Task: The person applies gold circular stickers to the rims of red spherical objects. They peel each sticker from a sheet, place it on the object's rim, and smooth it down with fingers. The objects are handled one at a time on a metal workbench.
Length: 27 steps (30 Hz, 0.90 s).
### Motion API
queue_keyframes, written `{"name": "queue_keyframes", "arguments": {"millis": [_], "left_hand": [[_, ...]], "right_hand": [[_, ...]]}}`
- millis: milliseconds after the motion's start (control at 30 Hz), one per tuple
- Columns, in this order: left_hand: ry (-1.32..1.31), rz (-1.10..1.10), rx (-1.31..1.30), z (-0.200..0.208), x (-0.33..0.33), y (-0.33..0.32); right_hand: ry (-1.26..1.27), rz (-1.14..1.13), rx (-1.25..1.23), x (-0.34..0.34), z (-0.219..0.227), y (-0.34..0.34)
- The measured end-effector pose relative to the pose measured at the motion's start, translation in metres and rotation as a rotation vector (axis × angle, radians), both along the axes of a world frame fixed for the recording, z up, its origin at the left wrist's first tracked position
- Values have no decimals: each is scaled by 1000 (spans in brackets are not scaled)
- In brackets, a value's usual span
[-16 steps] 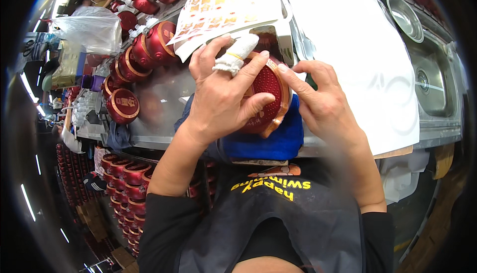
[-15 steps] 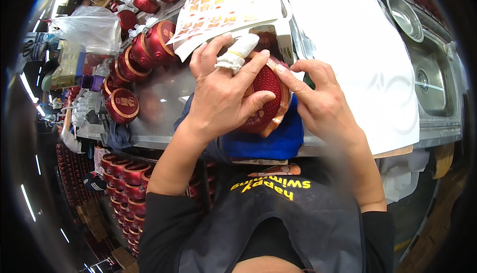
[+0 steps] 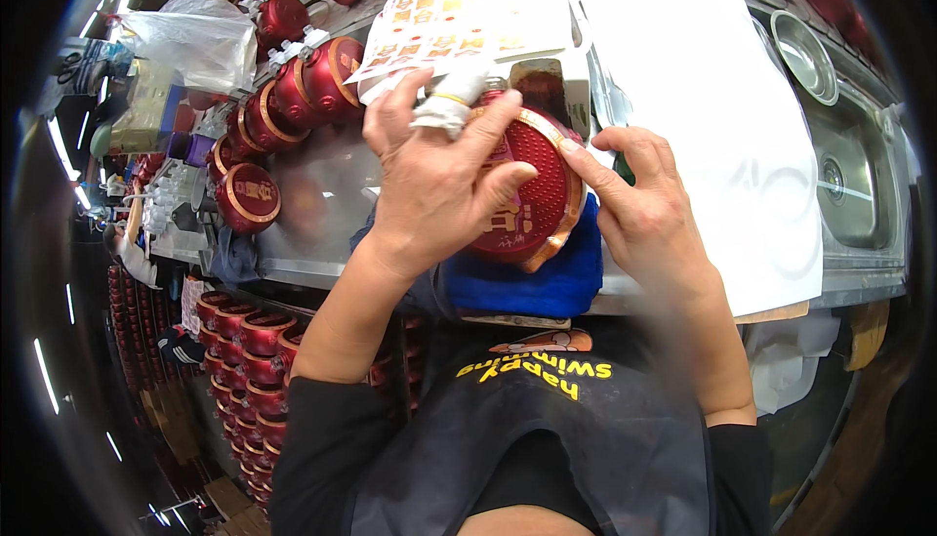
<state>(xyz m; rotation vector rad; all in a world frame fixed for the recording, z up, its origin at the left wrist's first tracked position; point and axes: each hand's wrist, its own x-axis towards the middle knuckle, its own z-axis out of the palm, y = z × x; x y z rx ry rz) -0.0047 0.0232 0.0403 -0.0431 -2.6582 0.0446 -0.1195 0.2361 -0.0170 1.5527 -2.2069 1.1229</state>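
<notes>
The left hand (image 3: 432, 185) has shifted leftward, fingers spread, grasping nothing, baring more of the red flask (image 3: 545, 189) mid-frame; the right hand (image 3: 648, 206), parted, touches its gold band (image 3: 541, 124) (tail apparently loose), so smoothing seems unfinished.

Tabletop (image 3: 337, 180): grey metal, reflective; front edge appears bowed. Sink (image 3: 864, 199) at right: metal, rounded corners, round drain (image 3: 832, 175) visible in its basin. Strip lights (image 3: 46, 377): lit, white, spaced along the left side against a dark surround. Floor (image 3: 800, 458), lower right: dark grey, surface detail indistinct.
</notes>
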Motion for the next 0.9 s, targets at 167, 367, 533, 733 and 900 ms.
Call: {"name": "queue_keyframes", "arguments": {"millis": [167, 367, 533, 733, 900], "left_hand": [[-102, -24, -75, 0, -6, 6], [-68, -168, -17, -11, -6, 40], [-90, -287, 133, -23, 36, 60], [118, 91, 176, -56, 58, 68], [134, 137, 102, -61, 68, 69]], "right_hand": [[-72, -34, -35, 0, -4, 5], [-90, -70, -35, 0, -8, 15], [-63, -23, -61, 1, -8, 19], [-51, 36, 2, 19, -13, 18], [0, 42, 56, 31, -14, 23]]}}
